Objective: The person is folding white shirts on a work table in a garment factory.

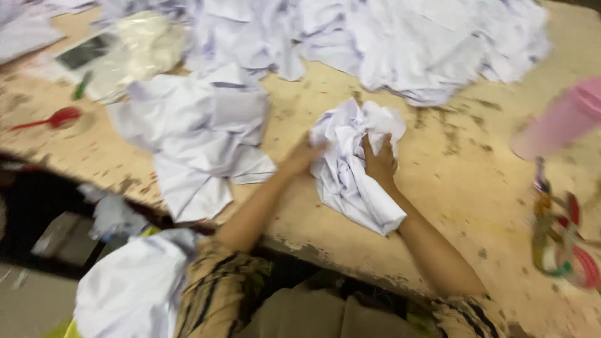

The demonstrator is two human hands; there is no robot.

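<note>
White cloth piece [352, 169], crumpled into a loose bundle, lies at the centre of the frame on the worn tabletop [451, 188], its lower corner reaching toward the table's near edge; both hands grip it from opposite sides. The left hand [305, 156] comes in from the lower middle and presses against the bundle's left flank, fingers curled into the folds, though the motion blur hides how tightly; the right hand [380, 161] sits on the bundle's right side, fingers closed and pinching a gathered ridge of fabric near the top; held so, one hand on each side, the cloth seems bunched between them rather than spread flat.

Left of centre a second white piece [200, 138] lies open and rumpled, hanging a little over the near edge, apart from the hands; a large heap of white cloth [400, 37] fills the upper part of the frame. At upper left sits a clear plastic bag [141, 44], with a red scoop-like tool [59, 117] below it at the left edge; a pink cylinder [560, 122] blurs at right, and a tangle of coloured rings [560, 241] lies beneath it. More white fabric [134, 285] rests at lower left, below the table.
</note>
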